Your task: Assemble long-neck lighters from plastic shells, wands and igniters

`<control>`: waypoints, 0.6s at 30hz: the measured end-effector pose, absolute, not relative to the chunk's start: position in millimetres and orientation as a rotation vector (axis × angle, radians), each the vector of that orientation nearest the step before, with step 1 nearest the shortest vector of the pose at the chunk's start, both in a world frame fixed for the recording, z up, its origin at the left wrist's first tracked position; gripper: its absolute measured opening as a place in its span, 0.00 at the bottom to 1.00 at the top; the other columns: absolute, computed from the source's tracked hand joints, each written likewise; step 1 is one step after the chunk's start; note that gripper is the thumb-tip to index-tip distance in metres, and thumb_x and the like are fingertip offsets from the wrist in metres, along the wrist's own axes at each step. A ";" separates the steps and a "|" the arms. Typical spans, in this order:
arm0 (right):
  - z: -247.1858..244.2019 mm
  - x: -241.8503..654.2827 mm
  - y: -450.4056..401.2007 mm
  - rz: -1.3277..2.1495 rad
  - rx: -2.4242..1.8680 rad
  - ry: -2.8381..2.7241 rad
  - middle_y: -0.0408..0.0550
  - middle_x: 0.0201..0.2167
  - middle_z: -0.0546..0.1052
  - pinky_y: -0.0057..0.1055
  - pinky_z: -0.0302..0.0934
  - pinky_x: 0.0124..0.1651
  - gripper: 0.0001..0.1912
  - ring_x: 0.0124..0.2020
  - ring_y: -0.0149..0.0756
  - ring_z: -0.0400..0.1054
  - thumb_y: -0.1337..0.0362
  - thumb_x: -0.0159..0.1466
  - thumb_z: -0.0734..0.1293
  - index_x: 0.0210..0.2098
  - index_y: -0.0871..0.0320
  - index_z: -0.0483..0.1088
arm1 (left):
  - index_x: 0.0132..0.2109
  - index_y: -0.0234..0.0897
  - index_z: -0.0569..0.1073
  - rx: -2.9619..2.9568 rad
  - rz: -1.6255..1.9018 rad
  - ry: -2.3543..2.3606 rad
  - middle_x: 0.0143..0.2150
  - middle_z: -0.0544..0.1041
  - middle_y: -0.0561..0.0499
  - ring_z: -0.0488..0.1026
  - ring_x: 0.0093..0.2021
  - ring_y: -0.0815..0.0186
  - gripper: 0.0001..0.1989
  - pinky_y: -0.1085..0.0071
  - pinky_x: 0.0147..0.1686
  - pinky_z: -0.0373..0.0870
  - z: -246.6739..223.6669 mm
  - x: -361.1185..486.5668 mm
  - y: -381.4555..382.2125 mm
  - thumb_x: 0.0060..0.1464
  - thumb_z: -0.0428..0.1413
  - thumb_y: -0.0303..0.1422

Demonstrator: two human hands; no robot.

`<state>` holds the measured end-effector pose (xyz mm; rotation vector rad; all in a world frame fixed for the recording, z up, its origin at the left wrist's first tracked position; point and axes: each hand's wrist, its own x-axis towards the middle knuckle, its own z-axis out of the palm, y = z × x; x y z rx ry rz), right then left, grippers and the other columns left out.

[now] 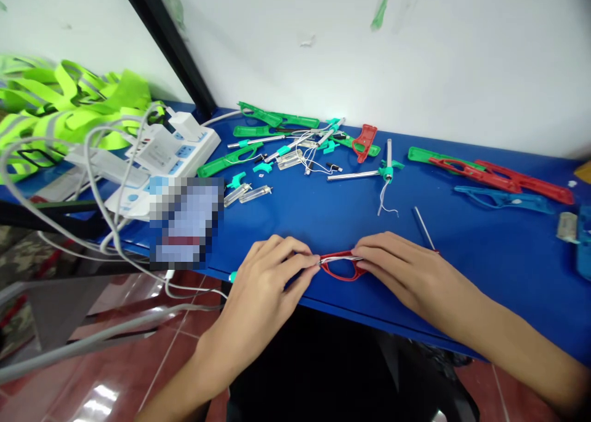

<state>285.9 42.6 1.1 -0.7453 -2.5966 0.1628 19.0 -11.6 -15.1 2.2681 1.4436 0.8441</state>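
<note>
At the near edge of a blue worktop (295,215), a red plastic frame (342,278) with white wires (342,259) across its loop is pinched between left hand (265,280) and right hand (410,269) fingertips; green pieces (295,120) lie behind.

Frame (346,279) — before loose parts (290,159)

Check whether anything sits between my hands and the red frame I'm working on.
Nothing visible does: the left hand and right hand both hold the red frame, at opposite sides of its opening. White wires run across that opening between them.
</note>
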 end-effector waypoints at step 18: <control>-2.9 291.0 40.6 0.451 -0.818 -2.274 0.50 0.50 0.81 0.28 0.77 0.49 0.13 0.46 0.33 0.79 0.70 0.74 0.70 0.57 0.54 0.73 | 0.54 0.38 0.80 2.462 0.943 1.156 0.52 0.84 0.51 0.75 0.50 0.60 0.08 0.60 0.52 0.68 -10.8 59.0 16.6 0.75 0.56 0.32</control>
